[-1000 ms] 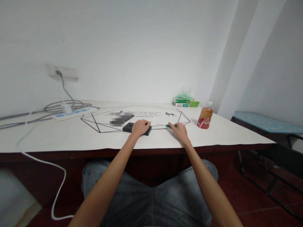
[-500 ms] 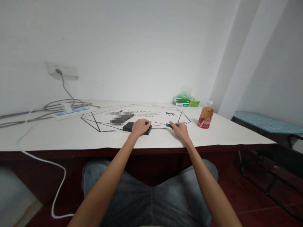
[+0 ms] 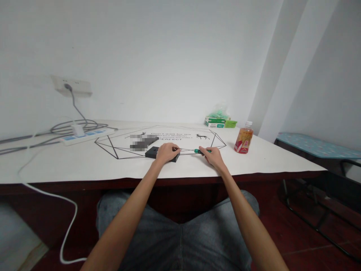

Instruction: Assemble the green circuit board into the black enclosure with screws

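My left hand (image 3: 166, 152) lies curled over the right part of a flat black box (image 3: 153, 152) on the white table (image 3: 84, 165), holding it down. My right hand (image 3: 213, 156) is closed round a green-handled screwdriver (image 3: 199, 151), whose thin shaft points left towards the black box. A second dark flat object (image 3: 146, 141), partly blurred, lies just behind the box on the printed geometric mat.
A white power strip (image 3: 87, 136) with grey cables sits at the back left, plugged into a wall socket (image 3: 72, 86). A drink bottle (image 3: 243, 137) stands at the right, green boxes (image 3: 220, 122) by the wall. A low patterned bench (image 3: 318, 147) is beside the table.
My right hand has slid a little to the left with the screwdriver, bringing its tip closer to the black box. The left hand has stayed on the box.
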Tool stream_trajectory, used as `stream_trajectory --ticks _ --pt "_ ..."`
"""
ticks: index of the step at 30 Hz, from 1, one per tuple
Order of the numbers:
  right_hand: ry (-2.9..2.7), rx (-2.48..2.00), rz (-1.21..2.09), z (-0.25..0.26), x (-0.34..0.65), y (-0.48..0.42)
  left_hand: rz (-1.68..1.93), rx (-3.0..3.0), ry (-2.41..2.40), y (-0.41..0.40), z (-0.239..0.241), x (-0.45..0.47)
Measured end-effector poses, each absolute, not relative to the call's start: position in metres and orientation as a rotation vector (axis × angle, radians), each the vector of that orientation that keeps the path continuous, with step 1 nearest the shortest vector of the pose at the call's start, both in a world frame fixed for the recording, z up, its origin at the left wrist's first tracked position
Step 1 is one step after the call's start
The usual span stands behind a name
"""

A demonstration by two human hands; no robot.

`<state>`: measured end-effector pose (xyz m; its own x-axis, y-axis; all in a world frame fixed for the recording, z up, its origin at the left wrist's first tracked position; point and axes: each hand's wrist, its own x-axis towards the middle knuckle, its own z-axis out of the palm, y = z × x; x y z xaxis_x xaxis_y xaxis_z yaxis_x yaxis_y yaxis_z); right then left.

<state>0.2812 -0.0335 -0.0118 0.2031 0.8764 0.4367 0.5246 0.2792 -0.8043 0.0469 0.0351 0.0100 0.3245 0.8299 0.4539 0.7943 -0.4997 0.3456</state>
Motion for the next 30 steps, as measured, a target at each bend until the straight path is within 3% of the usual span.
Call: stream_trajectory --ticks 30 --pt "-1.446 -1.357 0.387 -0.0137 0.2814 -0.0329 0.912 2.535 1.535 0.0314 0.0114 0.0477"
